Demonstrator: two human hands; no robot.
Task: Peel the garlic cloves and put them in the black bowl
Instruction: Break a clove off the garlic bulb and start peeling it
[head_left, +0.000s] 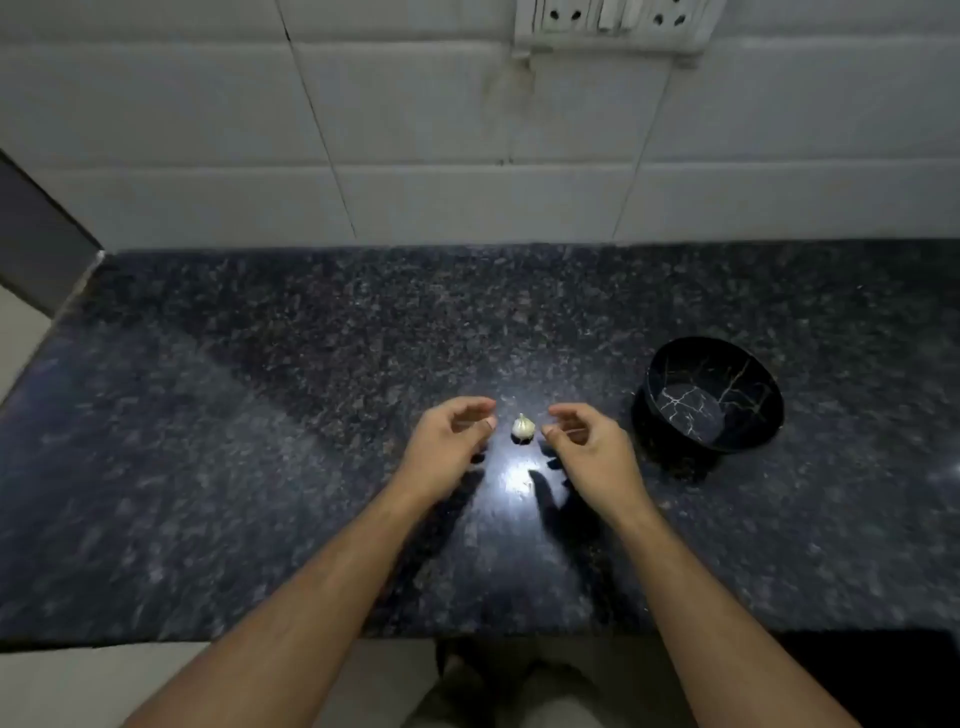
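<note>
Two hands over a dark granite counter, and nothing picked up yet. Nearest the camera are the forearms, coming in from the bottom and angling toward each other so they meet around one spot.

The left hand and right hand sit either side of the garlic, fingers loosely curled, thumb and forefinger ends pointed inward at it. Neither is touching it as far as I can tell, there's a sliver of counter showing on both sides. So both are empty, relaxed, half-cupped. My guess is that's the setup for a two-handed pickup, since you need both to crack a bulb apart.

The garlic sits on the counter right between the fingertips, just past a bright glare patch. It looks like a whole small bulb, skin on, though it's tiny in frame so I can't swear it isn't a single fat clove. It stands upright: fat end down, pointed tip up and leaning slightly away from the camera. Long axis is roughly vertical.

Further right and a bit farther back is the black bowl, marbled veins inside, nothing visible in it. It's tipped so its mouth faces the hands, near enough for the right one to drop cloves in.

Behind it all is a white tiled wall, with a socket plate at the top.
</note>
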